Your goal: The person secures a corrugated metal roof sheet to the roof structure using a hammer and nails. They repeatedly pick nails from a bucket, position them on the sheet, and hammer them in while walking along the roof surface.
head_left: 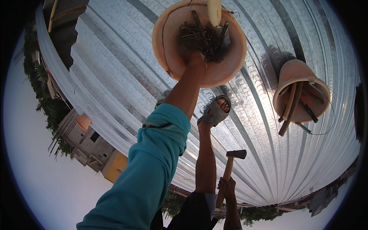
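My left hand point(194, 57), at the end of a teal-sleeved arm, reaches into a pale orange bucket point(162, 42); its fingers are hidden. The bucket holds a pile of thin dark metal pieces point(191, 34), like nails, and a tool with a pale wooden handle point(214, 10). At the lower right, my right hand point(227, 187) grips the wooden handle of a hammer point(235, 153) with a dark, wedge-shaped head. My sandalled foot point(214, 111) stands just below the bucket in the picture.
Corrugated metal sheeting point(260, 165) lies underfoot. A second bucket point(291, 69), tipped over at the right, holds wooden-handled tools and has a wire handle. Past the sheeting's curved edge are trees, concrete and yellow buildings point(115, 165), a small orange container point(83, 122) and sky.
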The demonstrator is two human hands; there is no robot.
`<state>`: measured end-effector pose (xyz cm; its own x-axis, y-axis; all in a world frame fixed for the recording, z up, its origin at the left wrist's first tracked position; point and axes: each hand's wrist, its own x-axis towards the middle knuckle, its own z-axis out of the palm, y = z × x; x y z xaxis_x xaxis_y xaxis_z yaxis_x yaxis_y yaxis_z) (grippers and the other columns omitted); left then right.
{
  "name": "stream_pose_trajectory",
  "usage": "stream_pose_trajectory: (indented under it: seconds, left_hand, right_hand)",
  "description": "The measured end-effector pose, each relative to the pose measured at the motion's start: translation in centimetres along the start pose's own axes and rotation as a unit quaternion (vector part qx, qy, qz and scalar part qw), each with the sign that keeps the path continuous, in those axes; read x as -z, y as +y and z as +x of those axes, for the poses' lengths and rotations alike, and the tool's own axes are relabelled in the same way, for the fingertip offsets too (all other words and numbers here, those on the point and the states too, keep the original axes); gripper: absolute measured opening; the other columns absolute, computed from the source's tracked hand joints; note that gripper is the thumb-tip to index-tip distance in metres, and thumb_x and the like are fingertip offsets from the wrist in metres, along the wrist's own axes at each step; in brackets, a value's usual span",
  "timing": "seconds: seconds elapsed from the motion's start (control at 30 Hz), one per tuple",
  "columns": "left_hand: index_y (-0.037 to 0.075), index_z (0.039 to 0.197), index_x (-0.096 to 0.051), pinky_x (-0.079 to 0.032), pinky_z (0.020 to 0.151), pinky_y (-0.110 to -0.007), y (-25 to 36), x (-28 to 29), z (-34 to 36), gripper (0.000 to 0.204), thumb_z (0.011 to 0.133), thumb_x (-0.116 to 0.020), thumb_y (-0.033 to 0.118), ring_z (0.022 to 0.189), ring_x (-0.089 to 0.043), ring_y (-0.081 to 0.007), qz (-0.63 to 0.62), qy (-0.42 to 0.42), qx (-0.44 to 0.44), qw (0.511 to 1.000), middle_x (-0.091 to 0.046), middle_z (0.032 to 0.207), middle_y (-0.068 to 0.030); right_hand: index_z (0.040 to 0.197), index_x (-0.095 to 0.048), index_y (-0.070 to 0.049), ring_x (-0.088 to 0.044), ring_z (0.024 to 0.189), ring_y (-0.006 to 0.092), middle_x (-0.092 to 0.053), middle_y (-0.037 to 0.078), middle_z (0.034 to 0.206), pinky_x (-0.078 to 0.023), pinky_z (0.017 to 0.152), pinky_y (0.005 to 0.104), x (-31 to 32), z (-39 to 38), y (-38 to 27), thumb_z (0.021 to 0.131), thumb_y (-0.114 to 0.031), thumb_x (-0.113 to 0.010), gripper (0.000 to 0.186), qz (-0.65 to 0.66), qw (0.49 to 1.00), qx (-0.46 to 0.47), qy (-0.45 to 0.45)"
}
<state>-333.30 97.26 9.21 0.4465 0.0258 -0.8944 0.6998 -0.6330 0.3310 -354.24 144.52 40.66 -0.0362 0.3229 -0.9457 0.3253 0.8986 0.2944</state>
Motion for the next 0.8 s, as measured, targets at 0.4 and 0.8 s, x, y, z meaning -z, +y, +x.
stream_pose_trajectory:
  seconds: [0.4,0.8]
  left_hand:
    - [0.005,0.121,-0.060,-0.054,0.078,-0.032,-0.1,2.1,-7.7,0.023,0.103,-0.048,0.008,0.094,-0.062,-0.0161,0.287,-0.268,-0.049,0.918,-0.065,0.108,-0.0061]
    - [0.006,0.131,-0.058,-0.049,0.076,-0.036,-2.4,-0.2,3.8,0.033,0.101,-0.046,0.011,0.091,-0.062,-0.0217,0.000,0.028,0.029,0.999,-0.064,0.116,-0.0105]
  right_hand:
    - [0.097,-0.055,0.001,-0.062,0.058,0.0165,-0.059,0.006,0.073,-0.054,0.049,0.0328,-1.7,-0.7,-1.4,0.088,-0.011,-0.072,0.022,-0.014,1.000,-0.010,0.008]
    - [0.096,-0.055,0.000,-0.061,0.057,0.0161,-0.059,0.006,0.073,-0.055,0.050,0.0325,-1.3,0.3,-2.1,0.088,-0.011,-0.072,0.022,0.003,1.000,0.000,0.004]
